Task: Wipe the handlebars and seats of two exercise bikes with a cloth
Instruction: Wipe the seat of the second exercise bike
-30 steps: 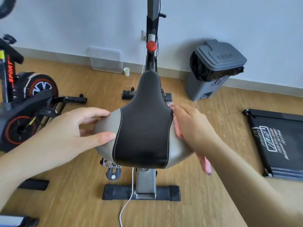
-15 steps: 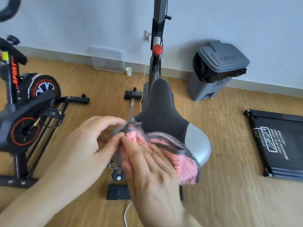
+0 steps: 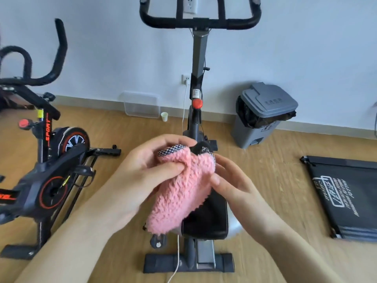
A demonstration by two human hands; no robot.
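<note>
Above the black saddle (image 3: 206,219) of the middle exercise bike (image 3: 199,78), both hands hold a fluffy pink cloth (image 3: 183,193). The left hand (image 3: 142,174) pinches its upper left edge between thumb and curled fingers. The right hand (image 3: 234,188) grips its right edge, thumb on top. That bike's handlebars (image 3: 201,22) stand far, near the wall. A second bike (image 3: 51,160) stands left.

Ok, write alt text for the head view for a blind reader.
The left hand and right hand hold a fluffy pink cloth over the black seat of an exercise bike. Its handlebars rise ahead against a white wall, with a second bike at left and a grey bin at right.
</note>
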